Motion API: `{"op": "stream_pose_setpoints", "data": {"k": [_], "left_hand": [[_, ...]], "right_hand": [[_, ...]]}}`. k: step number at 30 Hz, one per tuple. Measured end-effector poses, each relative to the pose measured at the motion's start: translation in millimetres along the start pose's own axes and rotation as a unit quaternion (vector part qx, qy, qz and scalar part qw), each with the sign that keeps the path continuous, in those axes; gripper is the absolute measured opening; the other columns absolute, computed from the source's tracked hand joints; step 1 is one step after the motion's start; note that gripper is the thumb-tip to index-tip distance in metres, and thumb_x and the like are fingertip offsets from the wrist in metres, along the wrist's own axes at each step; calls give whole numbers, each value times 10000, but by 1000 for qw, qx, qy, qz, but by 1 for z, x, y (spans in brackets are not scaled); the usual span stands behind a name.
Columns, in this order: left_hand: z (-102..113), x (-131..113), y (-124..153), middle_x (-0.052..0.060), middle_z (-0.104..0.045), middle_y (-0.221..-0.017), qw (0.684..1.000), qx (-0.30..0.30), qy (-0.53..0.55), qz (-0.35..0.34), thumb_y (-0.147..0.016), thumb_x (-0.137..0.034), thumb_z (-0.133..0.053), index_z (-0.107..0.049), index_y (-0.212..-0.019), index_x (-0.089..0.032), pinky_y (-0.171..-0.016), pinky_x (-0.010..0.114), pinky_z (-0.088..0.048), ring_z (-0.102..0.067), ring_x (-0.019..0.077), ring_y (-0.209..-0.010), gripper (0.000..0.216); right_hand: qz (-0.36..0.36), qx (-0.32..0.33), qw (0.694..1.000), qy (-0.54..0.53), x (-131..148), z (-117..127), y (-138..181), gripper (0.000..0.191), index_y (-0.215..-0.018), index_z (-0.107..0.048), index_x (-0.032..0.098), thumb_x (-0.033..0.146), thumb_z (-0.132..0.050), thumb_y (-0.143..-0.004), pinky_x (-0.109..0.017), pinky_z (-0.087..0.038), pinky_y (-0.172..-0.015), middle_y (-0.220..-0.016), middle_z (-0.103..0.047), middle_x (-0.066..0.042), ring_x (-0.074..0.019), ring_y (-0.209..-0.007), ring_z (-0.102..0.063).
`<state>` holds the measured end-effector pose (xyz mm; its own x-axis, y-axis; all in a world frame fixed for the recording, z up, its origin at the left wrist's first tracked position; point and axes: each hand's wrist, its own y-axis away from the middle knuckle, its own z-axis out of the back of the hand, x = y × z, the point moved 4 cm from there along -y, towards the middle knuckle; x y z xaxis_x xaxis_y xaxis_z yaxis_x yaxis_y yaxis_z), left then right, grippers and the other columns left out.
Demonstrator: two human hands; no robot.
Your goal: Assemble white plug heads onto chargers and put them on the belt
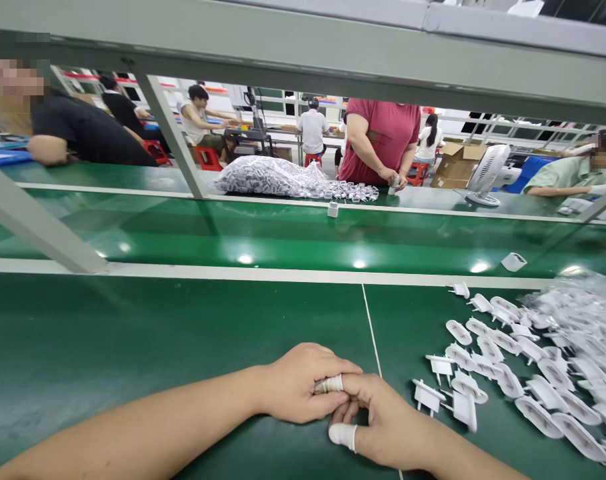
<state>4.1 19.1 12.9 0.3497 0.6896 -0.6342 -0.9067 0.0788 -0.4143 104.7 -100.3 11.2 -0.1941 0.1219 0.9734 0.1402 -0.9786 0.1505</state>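
Note:
My left hand (305, 383) reaches in from the left, its thumb and fingers closed round the white finger cot (335, 383) on my right index finger. My right hand (383, 417) meets it just above the green tabletop (183, 340). Index finger and thumb are stretched apart on that hand, the other fingers curl inward, and I see nothing held in it. A second white finger cot (343, 435) covers the right thumb. Nearest to my right hand lie loose white plug pieces with metal pins (429, 397), some upright and some on their side.
Many white plug pieces (537, 413) and a clear bag (583, 293) fill the right side. Beyond a pale rail (233, 272) runs a green belt (283, 243) carrying white housings (513, 262). Across it stand a co-worker in red (383, 137), a bag of parts (267, 177) and a fan (489, 170).

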Motion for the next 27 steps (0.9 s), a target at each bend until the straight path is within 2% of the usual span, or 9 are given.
{"op": "stream_pose_setpoints", "data": {"k": [8, 15, 22, 27], "left_hand": [[1, -1, 0, 59, -849, -1073, 1000, 0, 6, 1, -975, -292, -618, -670, -1358, -210, -832, 325, -587, -791, 215, -832, 395], [-1, 1, 1, 59, -848, -1061, 1000, 8, 4, 10, -975, -308, -611, -666, -1363, -213, -840, 323, -588, -791, 215, -836, 404], [0, -1, 0, 43, -849, -1087, 1000, -6, 14, -1, -935, -228, -620, -678, -1358, -216, -831, 312, -577, -791, 210, -839, 428], [0, -2, 0, 35, -849, -1077, 1000, -4, 15, 0, -931, -207, -610, -678, -1366, -217, -818, 308, -568, -788, 205, -831, 441]], "right_hand": [[-7, -3, 1000, 19, -4, 2, 1, 525, -1298, -764, 203, 153, -731, -777, -282, -582, -784, -883, -754, -27, -142, -766, -670], [3, -7, 1000, 21, -4, 2, 0, 506, -1273, -773, 199, 134, -729, -773, -279, -594, -784, -863, -760, -20, -139, -749, -678], [-5, -5, 1000, 19, -4, 1, 1, 595, -1356, -744, 227, 119, -733, -771, -281, -598, -801, -897, -768, -24, -140, -768, -686], [-4, -5, 1000, 24, -3, 1, 2, 592, -1364, -745, 243, 134, -733, -782, -280, -596, -803, -907, -770, -24, -142, -782, -695]]}}
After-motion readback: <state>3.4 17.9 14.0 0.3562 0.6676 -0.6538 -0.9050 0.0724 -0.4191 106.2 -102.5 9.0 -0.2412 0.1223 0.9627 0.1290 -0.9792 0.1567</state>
